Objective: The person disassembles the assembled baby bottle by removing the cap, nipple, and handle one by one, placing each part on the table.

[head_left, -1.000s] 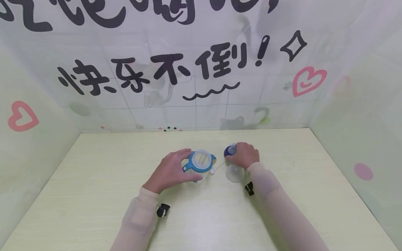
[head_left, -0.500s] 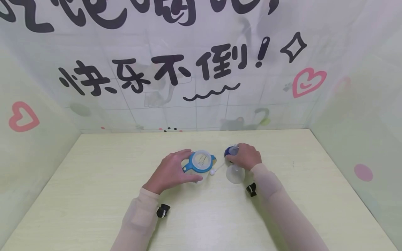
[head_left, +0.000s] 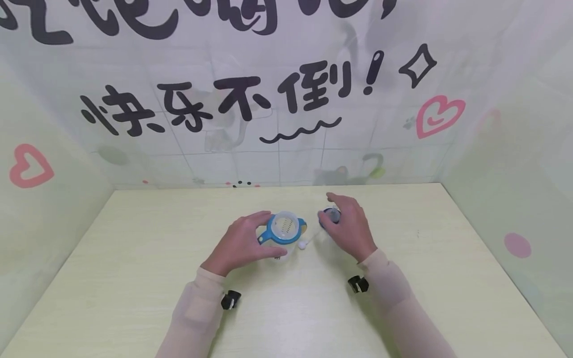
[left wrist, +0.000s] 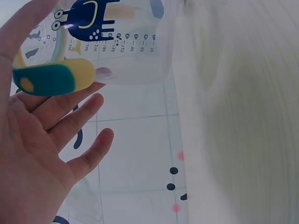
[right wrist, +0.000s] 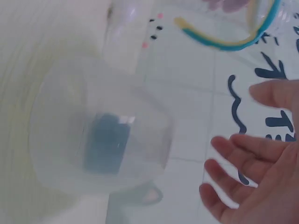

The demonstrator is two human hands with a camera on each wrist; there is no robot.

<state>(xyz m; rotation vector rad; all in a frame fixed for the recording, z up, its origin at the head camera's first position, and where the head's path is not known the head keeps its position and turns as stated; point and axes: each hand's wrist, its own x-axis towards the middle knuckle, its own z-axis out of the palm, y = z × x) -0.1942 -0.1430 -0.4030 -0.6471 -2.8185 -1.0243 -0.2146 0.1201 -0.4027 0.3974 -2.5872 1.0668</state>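
My left hand [head_left: 239, 243] curves round a clear sippy cup [head_left: 285, 227] with blue handles, thumb on its near side and fingers behind. In the left wrist view, the cup [left wrist: 135, 60] shows printed measuring marks and a cartoon animal; a teal and yellow handle [left wrist: 53, 77] stands in front of the fingers. My right hand [head_left: 351, 226] is held open with fingers apart, beside a dark blue lid [head_left: 330, 216]. A thin straw runs from the lid to a white ball weight [head_left: 302, 244]. A translucent dome cap [right wrist: 60, 135] fills the right wrist view; the right hand hides it from the head view.
All of it stands on a pale wood-grain table [head_left: 134, 278]. Behind it hangs a printed white backdrop [head_left: 250, 164] with dark lettering, and similar side walls [head_left: 501, 164] close in left and right. Black wrist mounts [head_left: 231, 300] sit below both wrists.
My right hand has let go of the lid area, its fingers spreading from a pinch, and has shifted slightly so that the dome cap is covered in the head view. The left hand holds still.
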